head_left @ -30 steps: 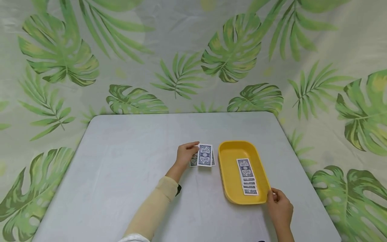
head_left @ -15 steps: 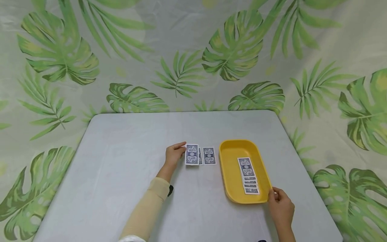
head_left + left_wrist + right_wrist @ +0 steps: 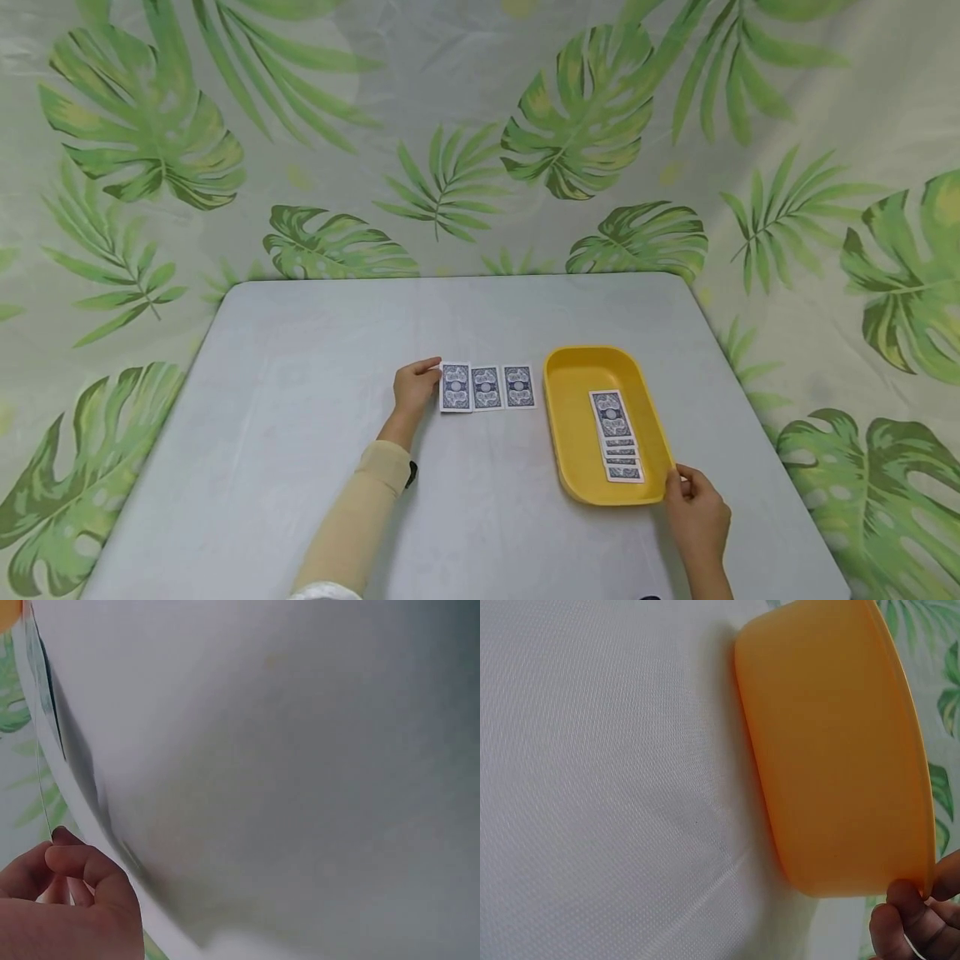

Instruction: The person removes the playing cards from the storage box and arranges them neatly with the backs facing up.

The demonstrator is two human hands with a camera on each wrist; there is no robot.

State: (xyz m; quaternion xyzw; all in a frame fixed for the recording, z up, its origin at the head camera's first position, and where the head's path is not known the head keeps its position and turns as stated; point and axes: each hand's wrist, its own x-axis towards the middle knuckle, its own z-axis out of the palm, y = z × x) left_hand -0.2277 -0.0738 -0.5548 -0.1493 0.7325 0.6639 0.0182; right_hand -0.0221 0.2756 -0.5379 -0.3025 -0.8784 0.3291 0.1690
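Placing leftmost card [image 3: 456, 387] in tabletop [image 3: 300, 375] row seems step in hand: left grip [image 3: 416, 388] pinches its left edge, just beside middle card [image 3: 486, 388]; right grip [image 3: 697, 512] pinches corner of yellow tray [image 3: 568, 433]. Better lower card flat, keep edges level, release softly.

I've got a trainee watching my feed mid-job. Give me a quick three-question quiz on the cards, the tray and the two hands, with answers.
1. True or false: in the yellow tray, the tray cards lie overlapping, patterned backs up.

2. Seen from the person's side, where does the right hand grip the tray?
A) far left corner
B) near right corner
C) middle of the left side

3. How many cards make up the row of cards beside the tray, and which one does the left hand pinch?

Key: 1. True. 2. B. 3. Three; the leftmost card.
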